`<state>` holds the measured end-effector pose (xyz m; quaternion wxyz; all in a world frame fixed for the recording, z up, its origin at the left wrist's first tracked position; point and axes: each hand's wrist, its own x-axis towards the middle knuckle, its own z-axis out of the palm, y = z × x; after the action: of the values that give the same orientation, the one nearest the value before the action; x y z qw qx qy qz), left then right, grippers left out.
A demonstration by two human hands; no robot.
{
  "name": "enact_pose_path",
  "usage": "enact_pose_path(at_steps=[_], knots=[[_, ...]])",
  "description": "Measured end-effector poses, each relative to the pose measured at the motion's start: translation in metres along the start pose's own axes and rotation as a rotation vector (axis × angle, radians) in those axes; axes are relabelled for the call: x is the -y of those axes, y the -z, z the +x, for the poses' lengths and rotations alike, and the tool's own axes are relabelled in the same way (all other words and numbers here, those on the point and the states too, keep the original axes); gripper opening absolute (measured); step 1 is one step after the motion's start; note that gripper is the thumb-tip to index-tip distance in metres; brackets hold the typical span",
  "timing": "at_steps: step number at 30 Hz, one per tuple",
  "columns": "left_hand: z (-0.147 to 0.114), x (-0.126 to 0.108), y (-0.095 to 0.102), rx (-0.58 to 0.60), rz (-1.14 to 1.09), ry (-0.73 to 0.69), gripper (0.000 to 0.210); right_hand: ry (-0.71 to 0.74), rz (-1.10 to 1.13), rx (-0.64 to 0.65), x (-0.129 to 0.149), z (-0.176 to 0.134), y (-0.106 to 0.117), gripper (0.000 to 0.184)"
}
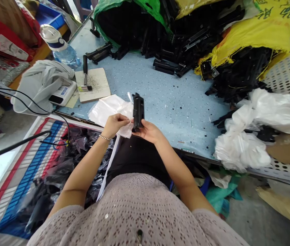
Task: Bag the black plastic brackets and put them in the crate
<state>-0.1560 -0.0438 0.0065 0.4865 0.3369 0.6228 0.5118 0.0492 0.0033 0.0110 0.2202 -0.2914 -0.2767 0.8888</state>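
Note:
My right hand (150,131) grips a black plastic part (138,111), long and narrow with a ridged frame, held upright over the table's front edge. Close beside it, my left hand (116,125) has its fingers pinched on the edge of a thin white plastic bag (113,107). The bag lies flat on the table to the left of the part and droops over the edge near my fingers. My left fingertips are near the black part; whether they touch it I cannot tell.
A hammer (85,73) rests on a board (95,85), beside a bottle (60,51) and a white device (63,92). Black parts spill from a green sack (155,10) and a yellow sack (257,34). Crumpled white bags (244,143) lie right. A striped bag (29,181) stands below left.

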Motion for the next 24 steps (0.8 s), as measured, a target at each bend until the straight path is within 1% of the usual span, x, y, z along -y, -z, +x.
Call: enact_pose_path(at_steps=[2,5,7,8,10,11,12,13,15,16,17,18,20,22,24], knots=[[-0.002,0.0,0.001,-0.023,0.018,-0.043,0.034,-0.02,0.05,-0.031,-0.004,0.017,-0.006,0.032],[-0.003,0.003,0.013,-0.136,0.065,-0.148,0.027,0.011,0.079,-0.141,-0.005,0.023,0.003,0.03],[-0.005,0.005,0.02,-0.168,0.241,-0.29,0.013,0.033,0.05,-0.197,-0.005,0.015,0.012,0.032],[-0.005,0.006,0.022,-0.15,0.376,-0.375,0.007,0.057,0.021,-0.216,-0.005,0.008,0.015,0.033],[-0.007,0.008,0.022,-0.079,0.625,-0.51,0.022,0.138,-0.045,-0.219,-0.007,-0.01,0.016,0.036],[-0.007,0.009,0.021,-0.047,0.697,-0.54,0.03,0.166,-0.077,-0.185,-0.009,-0.02,0.015,0.039],[-0.007,0.009,0.02,-0.026,0.727,-0.542,0.037,0.166,-0.102,-0.122,-0.011,-0.029,0.014,0.043],[-0.007,0.009,0.019,-0.011,0.724,-0.524,0.042,0.125,-0.117,-0.032,-0.013,-0.038,0.013,0.048],[-0.009,0.009,0.019,0.016,0.682,-0.489,0.052,-0.058,-0.107,0.166,-0.018,-0.05,0.011,0.058],[-0.011,0.009,0.019,0.032,0.667,-0.49,0.057,-0.157,-0.076,0.233,-0.021,-0.052,0.012,0.06],[-0.014,0.009,0.018,0.043,0.663,-0.506,0.061,-0.229,-0.031,0.26,-0.023,-0.051,0.013,0.06],[-0.019,0.009,0.018,0.05,0.67,-0.535,0.064,-0.269,0.018,0.251,-0.026,-0.047,0.014,0.058],[-0.033,0.01,0.013,0.069,0.709,-0.623,0.068,-0.27,0.088,0.178,-0.029,-0.036,0.015,0.055],[-0.05,0.014,0.004,0.127,0.749,-0.731,0.07,-0.192,0.058,0.065,-0.031,-0.026,0.013,0.051],[-0.065,0.018,-0.006,0.226,0.766,-0.826,0.075,-0.061,-0.109,-0.079,-0.031,-0.022,0.008,0.044]])
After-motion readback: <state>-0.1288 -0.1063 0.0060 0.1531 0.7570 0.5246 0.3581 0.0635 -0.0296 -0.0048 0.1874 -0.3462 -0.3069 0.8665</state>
